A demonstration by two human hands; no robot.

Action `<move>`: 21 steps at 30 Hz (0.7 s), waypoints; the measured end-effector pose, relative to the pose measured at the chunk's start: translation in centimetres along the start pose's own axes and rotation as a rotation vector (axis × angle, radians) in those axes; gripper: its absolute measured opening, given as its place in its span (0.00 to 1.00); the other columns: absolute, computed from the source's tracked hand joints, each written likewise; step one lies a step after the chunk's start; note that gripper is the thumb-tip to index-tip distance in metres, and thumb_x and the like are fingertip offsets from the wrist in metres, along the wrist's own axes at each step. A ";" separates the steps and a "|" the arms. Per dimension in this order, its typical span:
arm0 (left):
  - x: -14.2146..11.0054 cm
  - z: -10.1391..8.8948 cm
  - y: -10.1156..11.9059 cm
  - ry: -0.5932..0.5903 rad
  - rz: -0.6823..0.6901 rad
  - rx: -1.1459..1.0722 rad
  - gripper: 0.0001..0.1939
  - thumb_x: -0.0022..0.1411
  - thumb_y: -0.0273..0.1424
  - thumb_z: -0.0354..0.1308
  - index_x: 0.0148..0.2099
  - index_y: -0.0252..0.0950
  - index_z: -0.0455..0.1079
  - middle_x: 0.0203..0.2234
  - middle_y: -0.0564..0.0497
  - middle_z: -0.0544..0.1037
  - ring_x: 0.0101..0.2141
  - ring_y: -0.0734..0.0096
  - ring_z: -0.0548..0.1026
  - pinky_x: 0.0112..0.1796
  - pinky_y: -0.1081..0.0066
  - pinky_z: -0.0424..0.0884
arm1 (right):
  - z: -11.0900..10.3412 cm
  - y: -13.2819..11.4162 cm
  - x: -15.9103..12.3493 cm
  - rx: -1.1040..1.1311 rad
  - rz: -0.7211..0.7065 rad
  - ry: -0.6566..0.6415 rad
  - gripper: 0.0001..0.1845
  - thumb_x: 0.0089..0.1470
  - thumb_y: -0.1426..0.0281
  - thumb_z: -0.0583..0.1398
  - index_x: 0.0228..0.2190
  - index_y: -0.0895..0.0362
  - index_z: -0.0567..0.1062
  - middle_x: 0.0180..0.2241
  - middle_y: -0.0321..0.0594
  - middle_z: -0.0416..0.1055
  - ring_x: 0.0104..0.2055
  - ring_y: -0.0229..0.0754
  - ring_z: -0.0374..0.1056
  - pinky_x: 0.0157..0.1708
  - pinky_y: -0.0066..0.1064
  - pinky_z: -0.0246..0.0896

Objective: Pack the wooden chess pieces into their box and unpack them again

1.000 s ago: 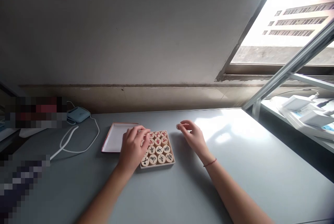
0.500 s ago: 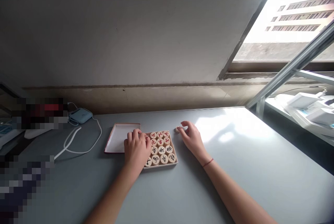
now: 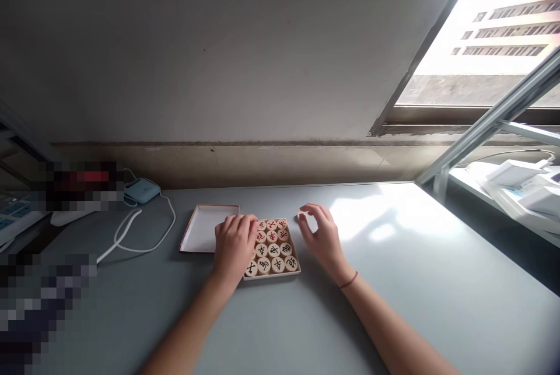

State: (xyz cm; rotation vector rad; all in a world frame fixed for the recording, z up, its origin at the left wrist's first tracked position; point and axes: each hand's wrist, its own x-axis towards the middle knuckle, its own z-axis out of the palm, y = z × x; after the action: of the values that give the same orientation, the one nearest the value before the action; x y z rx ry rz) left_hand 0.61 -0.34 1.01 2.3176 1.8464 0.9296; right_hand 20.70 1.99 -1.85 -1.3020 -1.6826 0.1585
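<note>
A shallow box (image 3: 272,276) full of Chinese chess pieces lies on the grey table. Its back rows carry red characters, the front rows black ones. Over the box's left side is my left hand (image 3: 234,246), fingers bent and close together. Its fingertips reach the red piece (image 3: 261,225) at the back left; what they grip, if anything, is hidden. A single loose chess piece (image 3: 300,216) sits right of the box's back corner. Beside it my right hand (image 3: 322,238) is open, thumb and index finger curved and apart, with the piece near the fingertips.
The box's lid (image 3: 205,232) lies with its white inside up, left of the box. Further left are a light blue device (image 3: 142,190) and a white cable (image 3: 170,226). A metal frame (image 3: 476,130) and white boxes (image 3: 518,171) stand at the right, below a window.
My left hand's fingers have shifted to the right along the back of the box. My right thumb and index finger are spread wider near the loose piece. The view has turned slightly.
</note>
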 end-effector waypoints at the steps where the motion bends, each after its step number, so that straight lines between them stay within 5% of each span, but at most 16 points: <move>1: 0.0 -0.2 0.3 0.016 0.019 -0.119 0.08 0.66 0.32 0.49 0.39 0.39 0.69 0.34 0.49 0.78 0.38 0.65 0.73 0.41 0.66 0.65 | 0.0 -1.0 -0.2 0.038 -0.098 -0.014 0.08 0.56 0.69 0.55 0.39 0.55 0.69 0.39 0.46 0.71 0.42 0.46 0.68 0.40 0.41 0.66; 4: -0.4 -0.6 1.4 -0.033 -0.064 -0.518 0.10 0.65 0.38 0.50 0.41 0.39 0.68 0.34 0.51 0.77 0.35 0.69 0.75 0.38 0.70 0.70 | 0.2 -4.0 -1.1 0.158 -0.330 -0.096 0.16 0.55 0.73 0.58 0.46 0.53 0.66 0.43 0.46 0.71 0.43 0.44 0.69 0.41 0.37 0.68; 7: -1.0 -0.5 2.2 -0.117 -0.230 -0.789 0.12 0.64 0.42 0.52 0.41 0.39 0.68 0.34 0.50 0.77 0.36 0.68 0.77 0.38 0.71 0.73 | 0.3 -5.2 -1.4 0.207 -0.411 -0.117 0.17 0.56 0.76 0.56 0.48 0.52 0.66 0.41 0.43 0.74 0.40 0.41 0.71 0.39 0.34 0.69; 15: -0.9 -0.8 1.1 -0.159 -0.339 -0.723 0.16 0.64 0.44 0.50 0.45 0.40 0.68 0.37 0.50 0.76 0.38 0.68 0.75 0.39 0.70 0.71 | -0.5 0.6 0.7 -0.039 -0.072 0.097 0.10 0.60 0.65 0.55 0.43 0.54 0.69 0.37 0.44 0.75 0.39 0.45 0.73 0.39 0.38 0.68; 21: -1.0 -1.0 0.7 -0.189 -0.355 -0.707 0.15 0.63 0.44 0.50 0.45 0.40 0.68 0.36 0.50 0.75 0.36 0.68 0.74 0.36 0.71 0.71 | 0.6 3.3 -0.3 -0.182 0.037 -0.191 0.07 0.57 0.67 0.54 0.37 0.53 0.69 0.36 0.43 0.74 0.38 0.46 0.70 0.37 0.37 0.64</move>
State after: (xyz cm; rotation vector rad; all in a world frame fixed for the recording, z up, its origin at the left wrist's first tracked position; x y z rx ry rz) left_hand 0.63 -1.75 1.72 1.5429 1.4564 1.0406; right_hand 22.43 3.43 -4.34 -1.4923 -1.8704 0.1589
